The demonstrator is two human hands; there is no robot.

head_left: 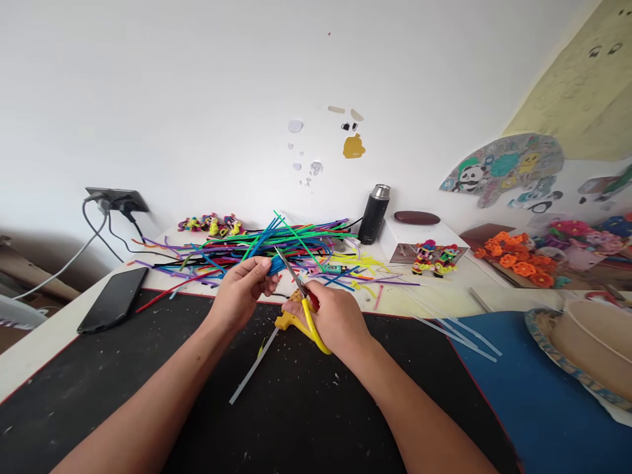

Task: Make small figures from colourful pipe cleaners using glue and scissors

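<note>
My left hand (243,289) is closed in a pinch on a blue pipe cleaner (277,264), held above the black mat (148,395). My right hand (336,317) grips yellow-handled scissors (302,296); their metal blades point up and left, meeting the blue pipe cleaner. Just beyond both hands lies a big heap of coloured pipe cleaners (276,247). Under my right hand a yellow glue gun (289,320) rests on the mat, with a pale glue stick (251,370) lying in front of it.
A black phone (113,297) lies at left. A dark flask (374,214), small pipe-cleaner figures (434,258), orange pipe-cleaner flowers (518,260), a straw hat (587,349) on blue cloth and clear glue sticks (464,332) lie at right. Cables hang from a wall socket (116,199).
</note>
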